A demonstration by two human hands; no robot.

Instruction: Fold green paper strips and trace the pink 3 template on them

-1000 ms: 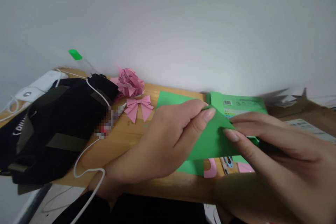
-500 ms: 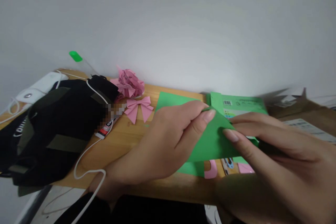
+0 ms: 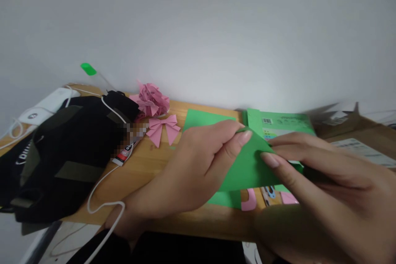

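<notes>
A folded green paper sheet [image 3: 247, 165] is held above the wooden desk [image 3: 148, 161]. My left hand [image 3: 192, 169] pinches its upper corner between thumb and forefinger. My right hand [image 3: 324, 181] grips the sheet's right side, with fingers stretched along the fold. A flat green sheet [image 3: 201, 119] lies on the desk beneath them. Behind the hands is a green paper pack [image 3: 281, 124] with a barcode.
A black bag [image 3: 68, 148] with a white cable [image 3: 102, 189] fills the left of the desk. A pink paper flower [image 3: 152, 100], a pink bow [image 3: 163, 128] and a glue tube [image 3: 126, 150] lie beside it. Cardboard boxes [image 3: 361, 136] stand at right. Pink scissor handles [image 3: 249, 200] show under the paper.
Hardly anything has moved. Both hands keep the same hold on the green sheet, and the view has shifted down slightly.
</notes>
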